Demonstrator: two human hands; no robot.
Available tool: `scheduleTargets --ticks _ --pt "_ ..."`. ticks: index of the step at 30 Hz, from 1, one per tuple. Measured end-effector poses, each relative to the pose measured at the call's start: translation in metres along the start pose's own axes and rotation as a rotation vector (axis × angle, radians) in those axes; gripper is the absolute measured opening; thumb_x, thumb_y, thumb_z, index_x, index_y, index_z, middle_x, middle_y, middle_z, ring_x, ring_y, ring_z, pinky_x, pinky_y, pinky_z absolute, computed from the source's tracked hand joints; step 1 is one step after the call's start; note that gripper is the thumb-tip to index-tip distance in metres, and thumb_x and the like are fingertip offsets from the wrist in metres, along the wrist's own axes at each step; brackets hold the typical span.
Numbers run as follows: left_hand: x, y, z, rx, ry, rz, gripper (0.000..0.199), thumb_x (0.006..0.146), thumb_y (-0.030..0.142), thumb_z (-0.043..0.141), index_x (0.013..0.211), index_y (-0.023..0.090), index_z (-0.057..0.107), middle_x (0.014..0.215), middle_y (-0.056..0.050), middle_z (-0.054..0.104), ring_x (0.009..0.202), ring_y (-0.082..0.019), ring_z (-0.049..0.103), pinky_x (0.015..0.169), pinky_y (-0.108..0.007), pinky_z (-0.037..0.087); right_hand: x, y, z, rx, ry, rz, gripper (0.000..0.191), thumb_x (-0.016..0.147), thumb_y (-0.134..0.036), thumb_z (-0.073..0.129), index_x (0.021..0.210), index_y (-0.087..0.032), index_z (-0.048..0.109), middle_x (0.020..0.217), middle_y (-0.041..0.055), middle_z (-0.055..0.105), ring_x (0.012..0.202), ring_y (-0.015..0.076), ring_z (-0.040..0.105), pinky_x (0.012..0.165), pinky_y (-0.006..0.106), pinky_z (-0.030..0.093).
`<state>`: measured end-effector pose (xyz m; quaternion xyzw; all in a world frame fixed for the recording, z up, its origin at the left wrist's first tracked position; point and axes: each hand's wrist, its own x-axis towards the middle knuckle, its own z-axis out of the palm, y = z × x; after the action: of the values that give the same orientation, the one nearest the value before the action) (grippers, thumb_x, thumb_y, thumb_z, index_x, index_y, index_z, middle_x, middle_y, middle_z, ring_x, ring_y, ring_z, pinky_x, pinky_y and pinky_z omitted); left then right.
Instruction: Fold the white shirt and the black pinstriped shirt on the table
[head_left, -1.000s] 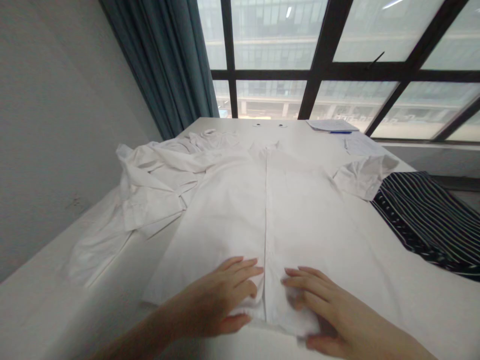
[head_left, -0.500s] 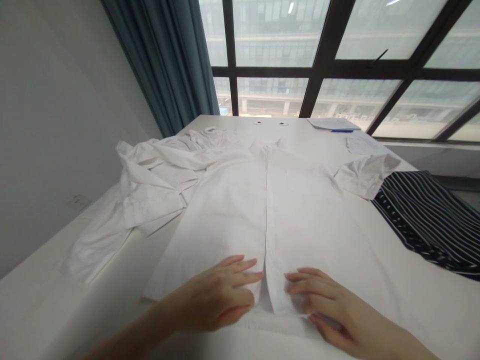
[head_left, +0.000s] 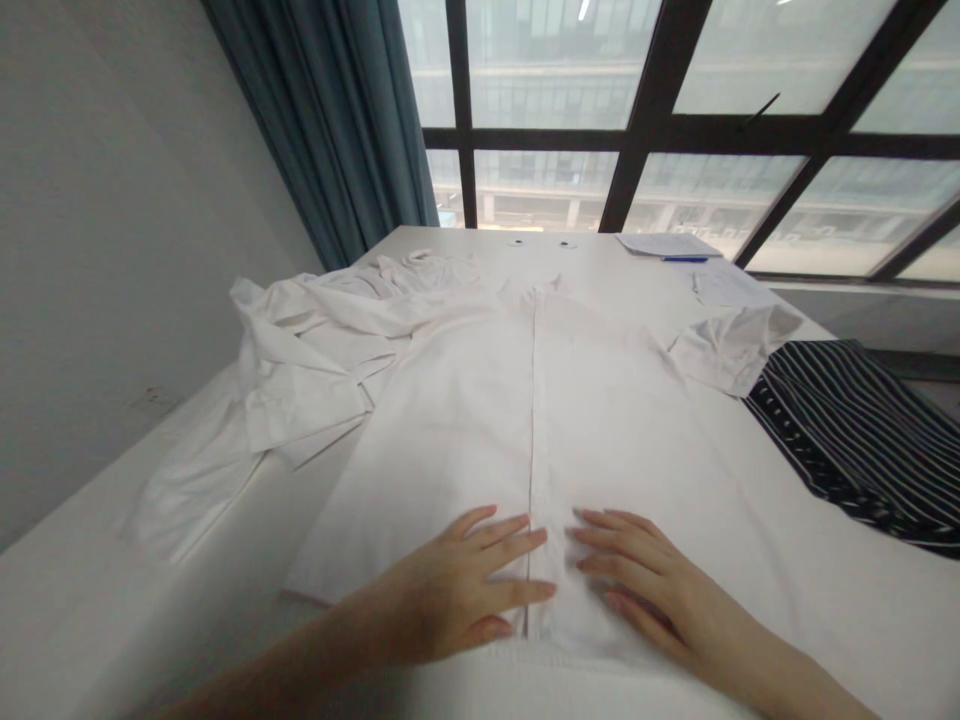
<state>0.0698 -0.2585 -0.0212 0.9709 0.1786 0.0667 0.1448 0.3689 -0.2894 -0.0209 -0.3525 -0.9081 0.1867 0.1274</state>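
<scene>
A white shirt point(head_left: 615, 420) lies spread flat, its collar at the far end and its front placket running down the middle. My left hand point(head_left: 472, 580) rests open on the lower front, fingers spread with the tips across the placket. Just right of the placket, my right hand point(head_left: 645, 580) lies on the cloth with its fingers stretched out. Neither hand holds anything. The shirt's lower hem shows near both hands.
Crumpled white cloth point(head_left: 300, 380) lies at the left of the white table point(head_left: 450, 243). Black-and-white striped fabric point(head_left: 870, 430) is at the right edge. Papers point(head_left: 660, 246) and a blue pen point(head_left: 684, 260) lie far right, near the window.
The fingers of my left hand have spread and reached over the placket. My right hand has moved slightly up, its fingers straighter. The gap at the placket's lower end has closed.
</scene>
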Motion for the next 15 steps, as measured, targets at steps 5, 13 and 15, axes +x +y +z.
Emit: scheduleTargets --ticks 5,13,15 --pt "-0.001 -0.001 -0.001 0.004 -0.030 0.001 0.051 0.091 0.026 0.061 0.139 0.039 0.048 0.157 -0.002 0.033 0.143 -0.026 0.032 0.117 -0.044 0.023 -0.004 0.011 0.013 -0.244 0.008 0.121 0.052 0.098 -0.039 0.045 0.149 -0.033 0.036 0.156 0.0027 0.033 0.145 0.0250 0.027 0.113 0.052 0.034" --pt "0.000 0.003 -0.010 -0.052 -0.128 -0.018 0.049 0.092 0.025 0.060 0.135 0.044 0.050 0.157 0.001 0.032 0.144 -0.029 0.029 0.116 -0.050 0.024 -0.024 0.048 0.008 -0.414 0.096 0.377 0.059 0.098 -0.052 0.036 0.153 -0.037 0.023 0.158 0.0002 0.029 0.146 0.0261 0.024 0.113 0.055 0.029" --pt "-0.001 0.004 -0.013 -0.073 -0.127 -0.011 0.049 0.091 0.024 0.061 0.134 0.044 0.052 0.156 0.002 0.035 0.144 -0.028 0.029 0.116 -0.049 0.024 -0.034 0.066 0.006 -0.459 0.149 0.494 0.060 0.097 -0.056 0.031 0.153 -0.034 0.026 0.158 0.0015 0.030 0.145 0.0270 0.026 0.112 0.055 0.030"
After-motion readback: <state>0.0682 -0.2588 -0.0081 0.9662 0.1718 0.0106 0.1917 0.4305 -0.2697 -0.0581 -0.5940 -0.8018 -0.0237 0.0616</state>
